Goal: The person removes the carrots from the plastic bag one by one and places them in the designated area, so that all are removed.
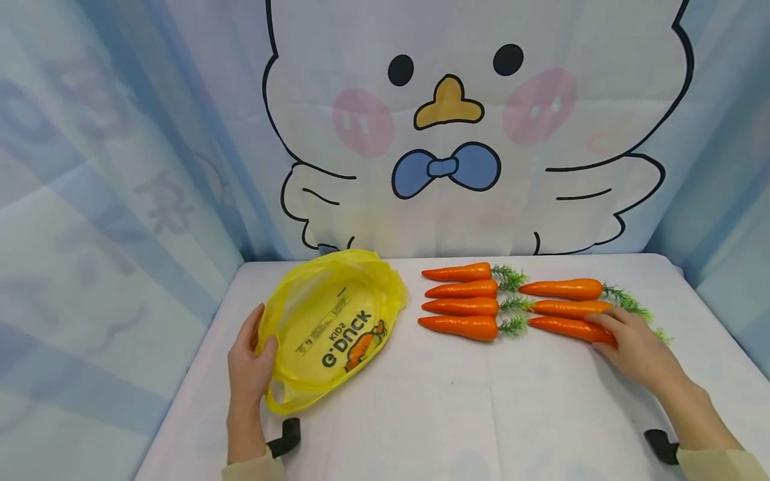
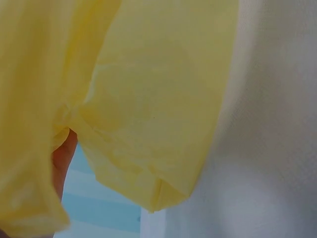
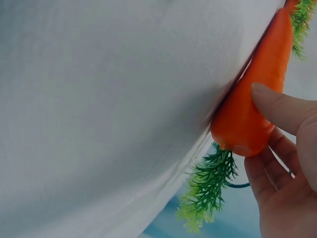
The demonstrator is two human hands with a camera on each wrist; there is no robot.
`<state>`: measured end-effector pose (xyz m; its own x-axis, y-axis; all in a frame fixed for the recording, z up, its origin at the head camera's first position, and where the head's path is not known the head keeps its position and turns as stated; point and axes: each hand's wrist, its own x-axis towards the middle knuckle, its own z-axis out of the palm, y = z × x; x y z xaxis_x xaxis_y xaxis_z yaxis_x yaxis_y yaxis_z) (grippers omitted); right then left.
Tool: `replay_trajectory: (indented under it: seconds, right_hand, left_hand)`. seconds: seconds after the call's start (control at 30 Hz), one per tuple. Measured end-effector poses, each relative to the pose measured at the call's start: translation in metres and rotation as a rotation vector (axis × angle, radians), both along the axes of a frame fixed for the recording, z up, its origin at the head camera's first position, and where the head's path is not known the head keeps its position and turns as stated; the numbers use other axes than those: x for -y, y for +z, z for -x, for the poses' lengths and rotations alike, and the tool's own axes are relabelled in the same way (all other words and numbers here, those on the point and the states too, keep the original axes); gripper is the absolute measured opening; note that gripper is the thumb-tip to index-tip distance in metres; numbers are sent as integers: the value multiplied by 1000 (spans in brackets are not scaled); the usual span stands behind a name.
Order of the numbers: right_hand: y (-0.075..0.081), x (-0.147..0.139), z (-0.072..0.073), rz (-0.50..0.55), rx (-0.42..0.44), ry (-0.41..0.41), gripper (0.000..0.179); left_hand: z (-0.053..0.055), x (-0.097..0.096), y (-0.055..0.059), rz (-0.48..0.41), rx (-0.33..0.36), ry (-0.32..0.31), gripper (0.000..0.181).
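My left hand [image 1: 251,364] holds the left rim of a yellow plastic bag [image 1: 313,314], thumb on the near side and fingers behind. The bag's mouth gapes, and dark "DUCK" lettering and a cartoon print show on it. In the left wrist view the yellow film [image 2: 158,99] hides most of that hand. At the right, my right hand [image 1: 637,347] pinches the thick end of an orange carrot [image 3: 252,99] between thumb and fingers. This carrot lies nearest me in a group of three, its feathery green top [image 3: 208,183] hanging beyond the fingers.
Several carrots [image 1: 460,306] lie in a stacked column between the bag and the right-hand group, tips pointing left. Beside the held one are two more carrots [image 1: 562,288]. A white cloth [image 1: 421,414] covers the table, and a printed curtain [image 1: 445,220] hangs behind its far edge.
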<state>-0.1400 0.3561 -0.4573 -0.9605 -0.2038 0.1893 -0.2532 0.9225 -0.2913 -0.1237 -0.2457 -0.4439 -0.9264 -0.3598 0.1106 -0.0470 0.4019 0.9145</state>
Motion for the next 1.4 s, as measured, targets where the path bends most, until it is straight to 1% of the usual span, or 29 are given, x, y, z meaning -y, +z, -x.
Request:
replay_trajectory:
  seconds: [0.17,0.37,0.5,0.63,0.77,0.87,0.93,1.0,1.2,1.27,1.4]
  right_hand:
    - [0,-3,-3,-19,-51,-6,45]
    - [0,-2,-4,-21,-49,-18,48]
    - [1,-2,-4,-10,-57,-15,46]
    - [1,-2,-5,-5,-63,-7,44]
    - [1,-3,-8,-19,-36,-21,45]
    - [1,-5,-11,-21,-12,-38,48]
    - [2,-5,-12,-17,-8,-44,49]
    - [2,-5,-13,-13,-8,-47,50]
    - [2,-3,-14,0,-6,-50,51]
    - [3,-4,-14,16,-13,-50,49]
    - [8,-1,-15,62,-37,-55,45]
  left_hand:
    - [4,-3,-2,8,-32,-12,62]
    - [6,-5,-1,31,-40,-36,63]
    - [6,-4,0,60,-32,-55,64]
    - [6,-2,2,99,0,-86,65]
    - [8,-1,3,137,51,-138,70]
    - [11,1,2,180,57,-176,73]
    - [13,2,1,212,44,-194,74]
    - [13,4,-1,236,15,-208,75]
    - [11,8,-3,273,-46,-244,74]
    - [11,9,-3,285,-64,-250,73]
    - [12,13,0,331,-131,-264,70]
